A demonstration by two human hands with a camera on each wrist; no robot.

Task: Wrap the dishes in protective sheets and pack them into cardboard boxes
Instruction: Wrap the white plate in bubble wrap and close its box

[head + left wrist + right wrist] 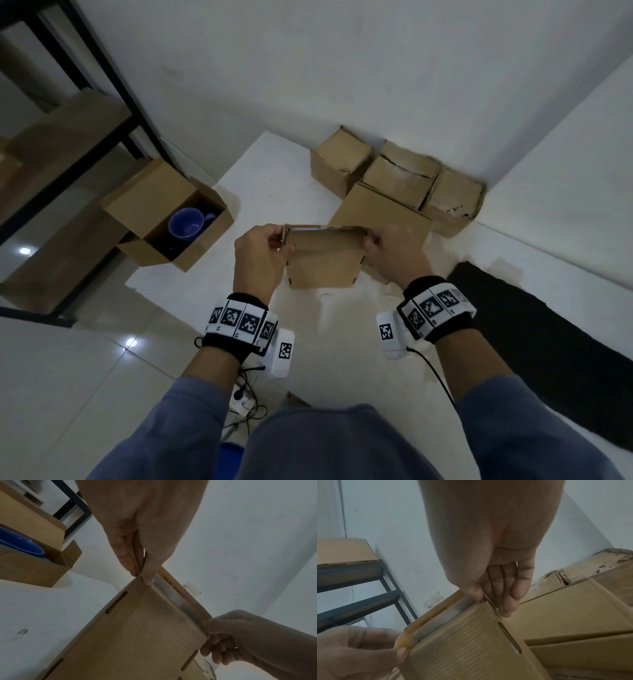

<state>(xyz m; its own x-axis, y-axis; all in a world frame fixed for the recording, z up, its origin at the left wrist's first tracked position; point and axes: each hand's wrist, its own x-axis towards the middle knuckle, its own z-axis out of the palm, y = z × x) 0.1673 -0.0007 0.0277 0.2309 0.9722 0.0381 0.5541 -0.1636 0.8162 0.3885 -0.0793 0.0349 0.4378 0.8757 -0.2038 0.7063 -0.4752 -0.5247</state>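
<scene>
I hold a flat, slotted cardboard box (pixel 323 263) upright over the white sheet (pixel 274 178). My left hand (pixel 279 240) pinches its upper left corner, seen close in the left wrist view (pixel 142 576). My right hand (pixel 370 238) pinches the upper right corner, thumb against fingers (pixel 485 600). A white strip and a yellow printed edge (pixel 173 588) run along the box's top. To the left, a blue mug (pixel 188 222) lies unwrapped inside an open cardboard box (pixel 137 202).
Several closed cardboard boxes (pixel 397 178) are stacked in the corner behind my hands. A black metal rack (pixel 102 102) with cardboard on its shelves stands at the left. A black mat (pixel 548 342) lies at the right. Cables and a power strip (pixel 243 401) lie near my knees.
</scene>
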